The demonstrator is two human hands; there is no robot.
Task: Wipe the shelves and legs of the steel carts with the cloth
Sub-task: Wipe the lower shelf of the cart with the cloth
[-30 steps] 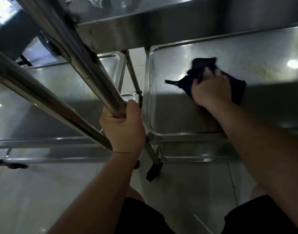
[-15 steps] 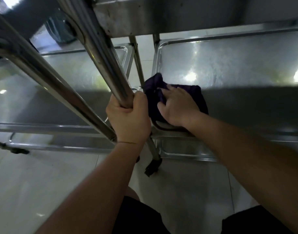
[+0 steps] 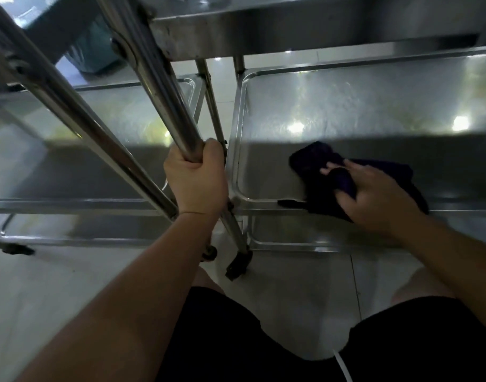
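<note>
Cloth [image 3: 316, 164] lies bunched under right hand [image 3: 374, 199], fingers gripping it; left hand [image 3: 196, 180] clasps leg [image 3: 164, 86].

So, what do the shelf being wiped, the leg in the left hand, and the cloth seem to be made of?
Shelf: apparently stainless steel with a dull brushed sheen; it mirrors the ceiling lights as soft blurs.
Leg: a polished metal tube, probably steel, with bright streaks along it.
Cloth: soft dark fabric, matte and creased; the exact fibre cannot be told.
</note>
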